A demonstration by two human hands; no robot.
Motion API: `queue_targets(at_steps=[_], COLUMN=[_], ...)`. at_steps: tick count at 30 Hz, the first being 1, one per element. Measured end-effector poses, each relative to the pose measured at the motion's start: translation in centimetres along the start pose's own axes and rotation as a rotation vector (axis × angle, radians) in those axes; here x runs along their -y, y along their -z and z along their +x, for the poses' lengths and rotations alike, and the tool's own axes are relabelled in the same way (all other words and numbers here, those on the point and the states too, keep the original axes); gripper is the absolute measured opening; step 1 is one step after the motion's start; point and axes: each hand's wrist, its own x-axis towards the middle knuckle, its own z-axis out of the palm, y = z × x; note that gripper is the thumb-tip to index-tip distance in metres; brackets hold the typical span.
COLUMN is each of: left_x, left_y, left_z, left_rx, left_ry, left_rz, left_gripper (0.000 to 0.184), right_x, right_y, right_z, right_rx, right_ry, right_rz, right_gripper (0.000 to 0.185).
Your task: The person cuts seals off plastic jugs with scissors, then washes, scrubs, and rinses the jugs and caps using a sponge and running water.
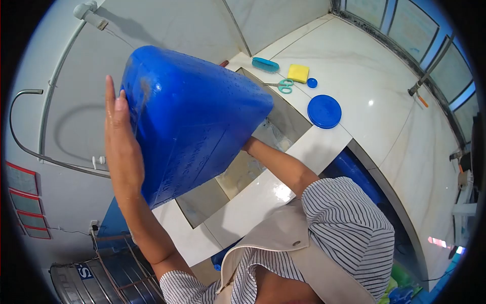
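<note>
A big wet blue plastic drum (197, 116) with rounded corners and raised lettering is tilted above the sink (202, 202), its closed base toward the upper left. My left hand (124, 142) holds it from the left side, palm pressed to the wall and fingers stretched upward along it. From the other side my right hand (249, 145) reaches under the drum. Only its wrist edge shows; the fingers are hidden behind the plastic. The drum's mouth is out of sight.
On the white counter lie a teal brush (265, 64), green-handled scissors (285, 86), a yellow sponge (298, 73), a small blue cap (312, 82) and a round blue lid (324, 111). A tap pipe (23, 129) curves from the left wall. A metal tank (96, 281) stands at lower left.
</note>
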Motion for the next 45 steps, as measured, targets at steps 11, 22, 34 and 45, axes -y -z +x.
queue_targets(at_steps=[11,22,34,45], left_x=[9.5,19.7,44.7,52.4], left_y=[2.3,-3.0,11.5,18.2], left_z=[-1.4,-7.5,-19.0,-17.9], left_rx=[0.027,-0.125,-1.082,-0.904], left_ry=[-0.059,0.015,1.153,0.747], left_rz=[0.198,0.329,-0.801,-1.310], left_gripper=[0.049,0.040,0.019,0.011], right_x=[14.7,15.7,-3.9,-6.2], right_y=[5.1,1.6,7.0,2.8], right_z=[-1.6,-5.3,-0.6,-0.8], right_rx=[-0.423,-0.510,0.049,-0.054], right_ry=[0.101,0.211,0.081,0.044], right_rz=[-0.712,-1.398,0.412,0.334], right_gripper=[0.042,0.061,0.048,0.045])
